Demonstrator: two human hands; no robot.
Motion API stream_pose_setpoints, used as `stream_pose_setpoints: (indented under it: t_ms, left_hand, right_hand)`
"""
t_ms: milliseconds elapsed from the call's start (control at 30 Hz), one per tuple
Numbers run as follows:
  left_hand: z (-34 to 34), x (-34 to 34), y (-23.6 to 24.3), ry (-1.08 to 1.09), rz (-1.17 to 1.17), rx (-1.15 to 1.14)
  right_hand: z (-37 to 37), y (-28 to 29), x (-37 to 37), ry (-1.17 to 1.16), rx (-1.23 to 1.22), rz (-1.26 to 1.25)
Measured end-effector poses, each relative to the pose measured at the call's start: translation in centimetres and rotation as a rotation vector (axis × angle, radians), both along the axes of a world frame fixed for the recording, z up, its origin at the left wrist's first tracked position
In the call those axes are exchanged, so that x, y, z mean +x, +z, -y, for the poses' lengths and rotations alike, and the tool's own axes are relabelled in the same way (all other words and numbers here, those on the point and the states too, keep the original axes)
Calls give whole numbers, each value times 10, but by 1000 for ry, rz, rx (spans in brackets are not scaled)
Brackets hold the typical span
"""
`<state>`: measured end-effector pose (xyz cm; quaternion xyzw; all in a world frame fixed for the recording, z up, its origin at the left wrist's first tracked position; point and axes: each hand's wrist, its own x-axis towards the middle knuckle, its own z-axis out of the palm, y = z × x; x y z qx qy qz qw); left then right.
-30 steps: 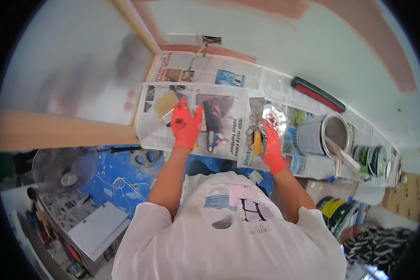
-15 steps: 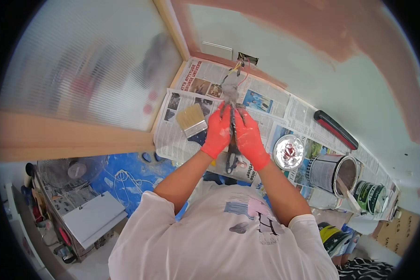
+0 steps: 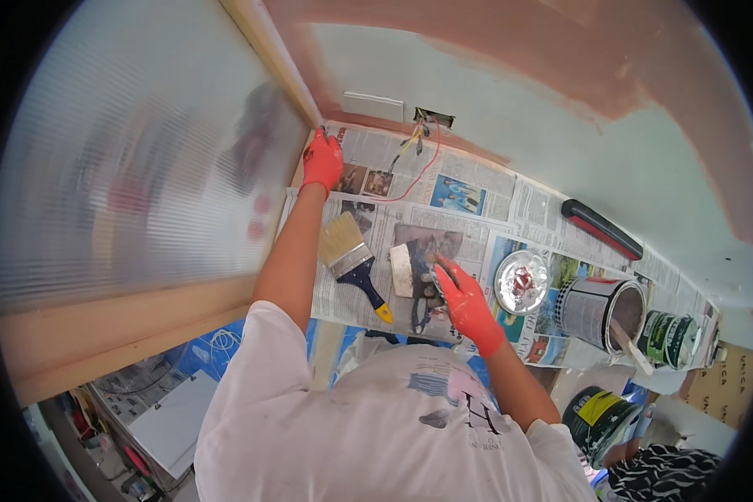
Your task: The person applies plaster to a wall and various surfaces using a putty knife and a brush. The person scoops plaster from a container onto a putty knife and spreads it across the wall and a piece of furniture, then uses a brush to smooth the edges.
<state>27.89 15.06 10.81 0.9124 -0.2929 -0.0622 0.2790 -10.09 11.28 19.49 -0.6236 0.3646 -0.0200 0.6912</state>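
In a red glove, my left hand [image 3: 322, 159] reaches to the far left corner, with its fingers curled at the wooden frame and the newspaper edge. What it grips there is too small to make out. My right hand [image 3: 470, 308], in a matching glove with dark smears on its fingers, is closed over the middle of the newspaper. It holds a dark tool with a pale, block-like end [image 3: 402, 270], which points left. Between my arms lies a wide paintbrush [image 3: 347, 251] with light bristles and a dark blue, yellow-tipped handle.
Newspaper [image 3: 368, 301] covers the surface. To the right are a round metal lid [image 3: 521, 283], an open paint can [image 3: 586, 314] with a stick, a green-labelled tub [image 3: 665, 335] and a black-and-red bar [image 3: 602, 230]. Loose wires [image 3: 414, 142] hang from a wall box. A ribbed translucent panel [image 3: 142, 167] stands left.
My hands were together over the newspaper and have parted. The left moved away to the far left corner; the right came lower and right, and the pale block-like end is now visible.
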Motion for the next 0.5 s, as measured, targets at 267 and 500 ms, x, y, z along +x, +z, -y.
stream_pose_setpoints:
  t_ms: [267, 500]
  left_hand:
    - [21, 27, -32, 169, -30, -191]
    - [30, 43, -43, 56, 22, 40]
  right_hand:
    - [-2, -17, -16, -9, -35, 77]
    - [6, -10, -20, -70, -34, 12]
